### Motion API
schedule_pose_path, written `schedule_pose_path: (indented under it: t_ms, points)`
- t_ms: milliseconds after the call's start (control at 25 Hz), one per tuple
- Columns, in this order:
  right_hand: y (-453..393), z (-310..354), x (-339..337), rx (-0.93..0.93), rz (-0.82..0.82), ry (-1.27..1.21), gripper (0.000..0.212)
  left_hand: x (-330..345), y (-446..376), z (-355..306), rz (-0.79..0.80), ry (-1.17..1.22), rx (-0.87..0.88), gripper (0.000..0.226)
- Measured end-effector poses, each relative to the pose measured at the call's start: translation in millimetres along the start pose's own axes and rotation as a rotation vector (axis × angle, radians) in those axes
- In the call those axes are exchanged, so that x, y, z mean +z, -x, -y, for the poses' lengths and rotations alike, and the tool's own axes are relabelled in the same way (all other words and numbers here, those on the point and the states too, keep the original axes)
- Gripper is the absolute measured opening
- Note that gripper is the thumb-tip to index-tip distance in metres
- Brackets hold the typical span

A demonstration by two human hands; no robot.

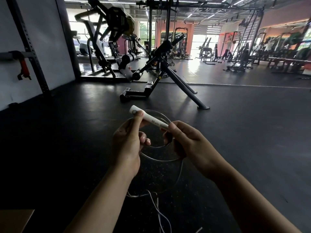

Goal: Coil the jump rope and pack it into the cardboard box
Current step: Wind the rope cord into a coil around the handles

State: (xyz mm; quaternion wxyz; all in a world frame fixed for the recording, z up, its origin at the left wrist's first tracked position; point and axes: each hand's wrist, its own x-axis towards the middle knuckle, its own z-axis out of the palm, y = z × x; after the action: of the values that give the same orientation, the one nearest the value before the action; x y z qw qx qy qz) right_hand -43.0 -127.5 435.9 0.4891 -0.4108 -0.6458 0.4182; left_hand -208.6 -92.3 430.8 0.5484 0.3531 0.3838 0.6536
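Observation:
A white jump rope handle point(148, 117) is held between both hands at the middle of the head view. My left hand point(127, 145) pinches it near its far cap, thumb on top. My right hand point(190, 142) grips its near end. Thin clear rope point(161, 159) forms a loop or two around and below the hands, then trails down to the dark floor, where loose white cord point(156, 206) lies in tangles. A corner of the cardboard box point(15, 220) shows at the bottom left edge, its inside hidden.
Black rubber gym floor point(235, 132) lies all around. A black angled bench machine point(161, 76) stands just ahead. A rack upright with a red clamp point(25, 64) lines the white wall at left. More gym machines stand far back right.

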Motion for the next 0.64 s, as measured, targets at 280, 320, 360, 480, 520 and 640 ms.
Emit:
schedule_pose_path:
  t_ms: [280, 320, 360, 480, 520, 640]
  points:
    - [-8, 11, -13, -0.021, 0.113, 0.113, 0.015, -32, -17, -21, 0.271, -0.635, 0.368, 0.030]
    - [-7, 12, -14, -0.035, 0.150, 0.171, 0.015, -35, -18, -28, 0.357, -0.857, 0.519, 0.032]
    - [-5, 13, -14, -0.039, 0.173, 0.209, 0.014, -35, -15, -34, 0.462, -1.049, 0.625, 0.030]
    - [-4, 12, -13, -0.018, 0.186, 0.178, 0.019, -28, -5, -47, 0.667, -1.306, 0.520, 0.031]
    - [-3, 12, -12, -0.006, 0.189, 0.149, 0.021, -26, -2, -48, 0.708, -1.280, 0.410, 0.034]
    - [1, 11, -13, 0.027, 0.196, 0.138, 0.024, -27, 3, -44, 0.793, -1.232, 0.183, 0.045]
